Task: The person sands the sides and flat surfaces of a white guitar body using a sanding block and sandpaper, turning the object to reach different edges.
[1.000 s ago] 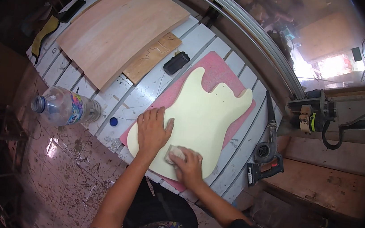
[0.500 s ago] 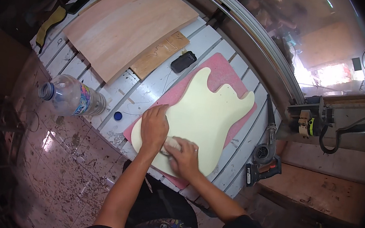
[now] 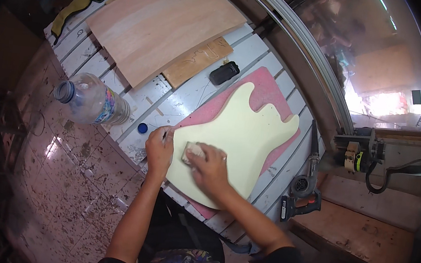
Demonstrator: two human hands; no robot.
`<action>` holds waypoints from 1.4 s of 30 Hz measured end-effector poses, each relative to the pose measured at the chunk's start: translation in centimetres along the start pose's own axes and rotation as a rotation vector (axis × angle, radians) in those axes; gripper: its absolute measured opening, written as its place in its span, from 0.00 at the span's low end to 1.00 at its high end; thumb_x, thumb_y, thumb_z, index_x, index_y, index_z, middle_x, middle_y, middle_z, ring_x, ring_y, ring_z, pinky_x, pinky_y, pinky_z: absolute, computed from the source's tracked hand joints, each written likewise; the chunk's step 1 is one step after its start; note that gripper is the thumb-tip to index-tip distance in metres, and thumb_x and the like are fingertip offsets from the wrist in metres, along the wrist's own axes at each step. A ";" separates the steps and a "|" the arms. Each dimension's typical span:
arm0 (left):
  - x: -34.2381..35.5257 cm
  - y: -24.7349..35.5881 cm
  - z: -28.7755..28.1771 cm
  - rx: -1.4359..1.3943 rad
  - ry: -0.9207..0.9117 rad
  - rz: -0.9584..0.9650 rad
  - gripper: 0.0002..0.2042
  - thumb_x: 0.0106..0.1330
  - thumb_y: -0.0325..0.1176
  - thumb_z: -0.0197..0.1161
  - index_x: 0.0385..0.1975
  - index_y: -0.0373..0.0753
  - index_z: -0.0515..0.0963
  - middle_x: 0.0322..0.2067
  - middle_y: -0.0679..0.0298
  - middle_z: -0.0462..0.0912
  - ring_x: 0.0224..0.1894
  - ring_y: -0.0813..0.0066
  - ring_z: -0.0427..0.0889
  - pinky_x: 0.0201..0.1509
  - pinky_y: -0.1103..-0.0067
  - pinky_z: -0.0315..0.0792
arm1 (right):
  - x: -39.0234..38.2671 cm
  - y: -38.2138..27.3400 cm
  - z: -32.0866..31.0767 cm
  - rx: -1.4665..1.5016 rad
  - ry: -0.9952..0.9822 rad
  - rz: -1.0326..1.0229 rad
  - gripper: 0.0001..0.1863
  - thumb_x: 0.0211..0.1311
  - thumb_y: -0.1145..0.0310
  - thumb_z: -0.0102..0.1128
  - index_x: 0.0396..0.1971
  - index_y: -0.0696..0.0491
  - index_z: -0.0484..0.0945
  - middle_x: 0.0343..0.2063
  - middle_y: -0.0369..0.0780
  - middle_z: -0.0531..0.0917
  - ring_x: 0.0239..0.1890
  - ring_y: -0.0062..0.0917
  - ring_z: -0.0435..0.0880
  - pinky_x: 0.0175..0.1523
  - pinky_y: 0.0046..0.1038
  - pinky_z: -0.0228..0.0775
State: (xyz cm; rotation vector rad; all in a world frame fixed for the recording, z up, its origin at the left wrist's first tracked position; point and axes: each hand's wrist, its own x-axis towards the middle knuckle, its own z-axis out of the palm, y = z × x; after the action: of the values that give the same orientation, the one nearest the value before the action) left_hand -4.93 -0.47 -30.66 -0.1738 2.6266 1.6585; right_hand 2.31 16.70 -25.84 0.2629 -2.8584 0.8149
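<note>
A cream electric guitar body (image 3: 240,145) lies on a pink foam mat (image 3: 273,81). My left hand (image 3: 159,149) is at the body's left edge, fingers curled round it. My right hand (image 3: 209,167) grips a small pale block (image 3: 192,152), perhaps a sanding block, and presses it on the body's lower-left face. Left of the mat are a blue bottle cap (image 3: 142,128) and a clear plastic bottle (image 3: 89,99), lying on its side. A black pouch or case (image 3: 224,73) sits beyond the mat's upper-left corner.
The white slatted table (image 3: 153,112) also holds a large plywood sheet (image 3: 155,21), a carved board (image 3: 198,60), a yellow-black strip (image 3: 71,11) and a black cordless blower (image 3: 300,186). A machine (image 3: 353,155) on a metal rail stands to the right. A speckled tiled floor (image 3: 70,178) shows at lower left.
My right hand and block have moved up and left across the body. My left hand has shifted down and out to the left edge. The view has shifted slightly.
</note>
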 end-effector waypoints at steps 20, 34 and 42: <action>0.2 -1.1 0.0 -0.408 -0.050 -0.048 0.28 0.86 0.49 0.39 0.52 0.26 0.76 0.41 0.48 0.89 0.43 0.63 0.87 0.53 0.72 0.77 | 5.4 4.7 -0.3 -0.035 0.276 0.479 0.25 0.62 0.77 0.62 0.60 0.50 0.80 0.55 0.51 0.80 0.56 0.50 0.77 0.62 0.50 0.67; -0.4 -2.7 -6.4 0.372 -0.594 0.317 0.62 0.45 0.67 0.78 0.77 0.38 0.56 0.73 0.51 0.66 0.79 0.59 0.58 0.82 0.51 0.38 | 4.1 -1.6 3.7 -0.276 0.057 0.276 0.31 0.58 0.71 0.67 0.64 0.42 0.79 0.62 0.54 0.76 0.62 0.51 0.76 0.67 0.52 0.66; 0.4 -3.6 -7.4 0.325 -0.678 0.417 0.75 0.28 0.72 0.80 0.78 0.36 0.53 0.76 0.52 0.62 0.82 0.60 0.52 0.85 0.53 0.33 | 7.9 -2.0 2.6 -0.382 -0.049 0.399 0.24 0.61 0.66 0.67 0.59 0.42 0.83 0.57 0.50 0.82 0.55 0.49 0.81 0.57 0.55 0.73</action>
State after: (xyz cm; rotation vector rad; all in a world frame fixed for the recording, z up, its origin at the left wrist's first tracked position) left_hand -4.63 -8.73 -30.72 0.8352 2.4070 1.0469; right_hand -5.23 12.69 -25.45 -0.3484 -3.0767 0.2967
